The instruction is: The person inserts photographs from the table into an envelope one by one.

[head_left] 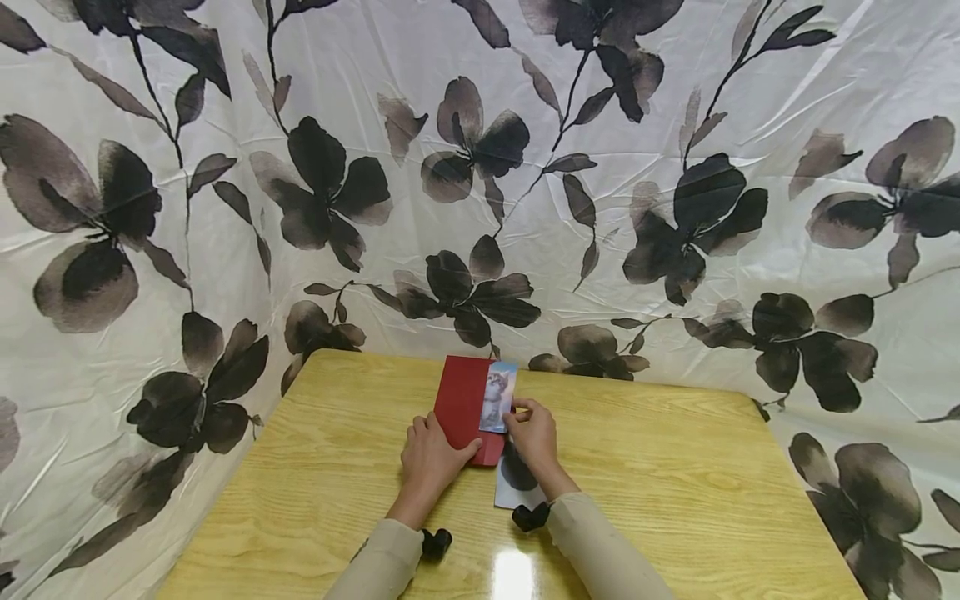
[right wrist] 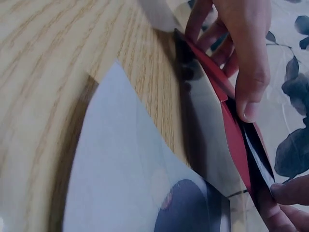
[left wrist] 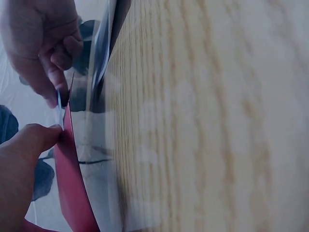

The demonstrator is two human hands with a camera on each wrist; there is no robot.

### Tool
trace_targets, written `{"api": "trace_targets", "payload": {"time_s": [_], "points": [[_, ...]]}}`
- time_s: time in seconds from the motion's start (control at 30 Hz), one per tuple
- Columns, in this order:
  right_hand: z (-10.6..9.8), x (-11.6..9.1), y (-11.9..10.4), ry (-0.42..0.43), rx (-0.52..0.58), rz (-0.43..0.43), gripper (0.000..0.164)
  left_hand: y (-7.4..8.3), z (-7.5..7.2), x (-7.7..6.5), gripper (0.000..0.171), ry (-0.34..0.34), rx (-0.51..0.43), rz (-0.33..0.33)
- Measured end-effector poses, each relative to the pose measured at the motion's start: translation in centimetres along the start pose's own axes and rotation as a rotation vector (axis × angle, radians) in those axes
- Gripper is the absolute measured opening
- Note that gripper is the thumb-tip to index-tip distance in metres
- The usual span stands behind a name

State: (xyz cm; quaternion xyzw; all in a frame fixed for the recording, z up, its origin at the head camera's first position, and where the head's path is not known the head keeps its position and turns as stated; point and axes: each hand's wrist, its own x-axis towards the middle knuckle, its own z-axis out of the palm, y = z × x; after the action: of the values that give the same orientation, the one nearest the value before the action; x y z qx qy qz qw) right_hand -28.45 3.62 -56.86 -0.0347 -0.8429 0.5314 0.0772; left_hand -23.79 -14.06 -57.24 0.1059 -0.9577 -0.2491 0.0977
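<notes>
A red paper envelope [head_left: 459,400] is tilted up from the table in the head view. My left hand [head_left: 431,457] grips its near left part, thumb on top and fingers round the left edge. A small card [head_left: 495,398] with a kitten picture lies against the envelope's right side. My right hand [head_left: 536,440] pinches that card by its right edge, seen edge-on between the fingertips in the left wrist view. Below the right hand is a white sheet [head_left: 507,493] with a dark round print; its corner stands up off the table in the right wrist view [right wrist: 111,145].
The wood-grain table [head_left: 675,475] reaches back to a floral cloth [head_left: 570,275] hanging behind and at both sides. Black wrist devices, such as the one on the right sleeve [head_left: 531,517], sit just above the tabletop. A bright reflection shows near the front.
</notes>
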Motion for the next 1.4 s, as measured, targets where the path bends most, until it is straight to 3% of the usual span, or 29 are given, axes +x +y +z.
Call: {"api": "trace_targets", "payload": {"time_s": [0.43,1.4], "points": [[0.9,0.1,-0.5,-0.026,-0.033,0.014,0.023,-0.2,0.0,-0.1,0.105,0.009,0.009,0.014],[3.1,0.3,-1.8,0.013,-0.120,-0.023,0.019,-0.2,0.0,-0.1,0.101,0.027,-0.010,0.022]]}}
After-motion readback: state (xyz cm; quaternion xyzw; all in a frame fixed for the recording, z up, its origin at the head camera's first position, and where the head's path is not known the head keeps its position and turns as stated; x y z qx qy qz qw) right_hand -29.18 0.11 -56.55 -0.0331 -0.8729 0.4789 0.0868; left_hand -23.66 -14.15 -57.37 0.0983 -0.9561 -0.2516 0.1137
